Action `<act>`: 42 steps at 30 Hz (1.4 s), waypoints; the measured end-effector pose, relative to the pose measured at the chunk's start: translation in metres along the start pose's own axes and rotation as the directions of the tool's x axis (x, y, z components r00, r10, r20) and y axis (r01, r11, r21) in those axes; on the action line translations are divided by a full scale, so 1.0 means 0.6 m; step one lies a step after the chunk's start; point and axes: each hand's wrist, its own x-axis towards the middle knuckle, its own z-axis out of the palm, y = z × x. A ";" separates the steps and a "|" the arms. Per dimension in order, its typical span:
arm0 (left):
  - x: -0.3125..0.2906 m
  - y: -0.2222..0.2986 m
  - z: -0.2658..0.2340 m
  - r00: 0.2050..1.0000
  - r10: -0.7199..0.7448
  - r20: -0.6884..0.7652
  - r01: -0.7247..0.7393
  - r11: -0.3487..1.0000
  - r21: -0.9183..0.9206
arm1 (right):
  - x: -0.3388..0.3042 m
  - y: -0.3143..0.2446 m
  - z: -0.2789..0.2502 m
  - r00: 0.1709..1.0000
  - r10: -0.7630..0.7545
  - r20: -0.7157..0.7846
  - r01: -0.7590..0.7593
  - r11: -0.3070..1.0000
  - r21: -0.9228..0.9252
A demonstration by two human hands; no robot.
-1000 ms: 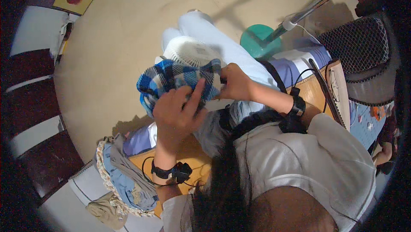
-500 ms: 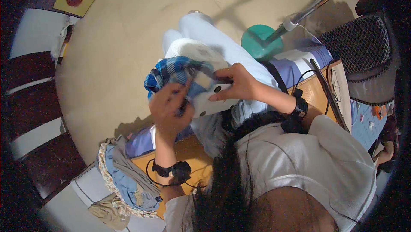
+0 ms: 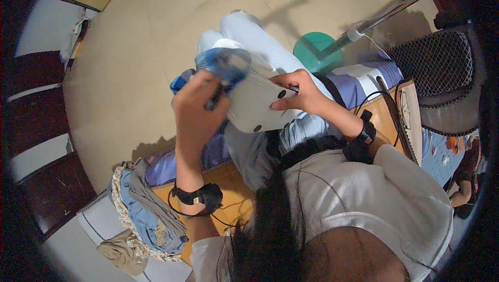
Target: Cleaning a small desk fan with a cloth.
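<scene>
Checked cloth, head view: since the frame a second ago, the blue checked cloth (image 3: 224,64) has moved up off the near part of the white appliance (image 3: 254,108), whose pale flat face and round black feet now show.
Left hand: the left hand (image 3: 199,100) has its fingers curled in on the cloth; motion blur hides the exact grip.
Right hand: the right hand (image 3: 297,92) is partly closed, thumb and fingers pinching the appliance's right edge beside one black foot.
White appliance: tilted above the lap, between the two hands, with a slotted part showing near the cloth.
Legs: pale blue trousers (image 3: 265,40) stretch away beneath it.
Wooden seat: a yellowish-brown wooden seat (image 3: 228,193) shows at either side of the person, with purple and white fabric (image 3: 356,84) along its far edge.
Clothes: a heap of blue, grey and patterned clothes (image 3: 145,214) lies at lower left.
Floor: beige floor (image 3: 150,69) with faint joints and a few shadows.
Green disc: a round green object (image 3: 313,50) sits at the foot of a shiny metal pole (image 3: 387,14).
Room edges: dark red panels (image 3: 36,123) line the left; a black mesh chair (image 3: 434,63) stands at right.
</scene>
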 end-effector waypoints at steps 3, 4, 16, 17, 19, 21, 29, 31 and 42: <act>0.001 0.059 -0.004 0.990 0.100 0.104 -0.108 0.992 0.070 | 0.004 0.000 -0.002 0.997 0.008 0.072 0.001 0.994 -0.113; 0.003 0.069 -0.004 0.983 0.128 0.135 -0.139 0.987 0.078 | 0.003 -0.004 -0.004 0.996 0.038 0.083 -0.028 0.994 -0.109; -0.014 0.001 -0.025 0.994 0.028 0.106 -0.042 0.990 0.132 | -0.002 -0.009 0.009 0.996 0.010 0.085 0.001 0.991 -0.137; -0.019 0.023 -0.024 0.987 0.070 0.141 -0.085 0.990 0.108 | -0.004 -0.007 0.008 0.996 0.025 0.087 -0.019 0.997 -0.076; -0.022 0.060 -0.015 0.993 0.042 0.114 -0.048 0.997 0.053 | -0.005 -0.004 0.004 0.991 0.078 0.108 -0.074 0.996 -0.041; -0.022 0.060 -0.011 0.995 -0.026 0.096 0.027 1.000 -0.011 | -0.003 -0.001 0.000 0.986 0.116 0.123 -0.110 0.993 -0.049; -0.005 -0.026 -0.025 0.970 -0.243 0.004 0.242 0.965 0.101 | 0.001 0.002 0.002 0.995 0.003 0.095 -0.003 1.000 0.000; -0.008 0.011 -0.019 0.979 -0.202 0.008 0.201 0.976 0.087 | 0.001 0.012 -0.003 0.996 -0.052 0.078 0.052 0.999 -0.001; 0.001 -0.021 -0.009 0.983 -0.182 0.012 0.183 0.979 -0.093 | -0.002 0.009 -0.034 0.995 0.006 0.103 -0.015 0.996 0.085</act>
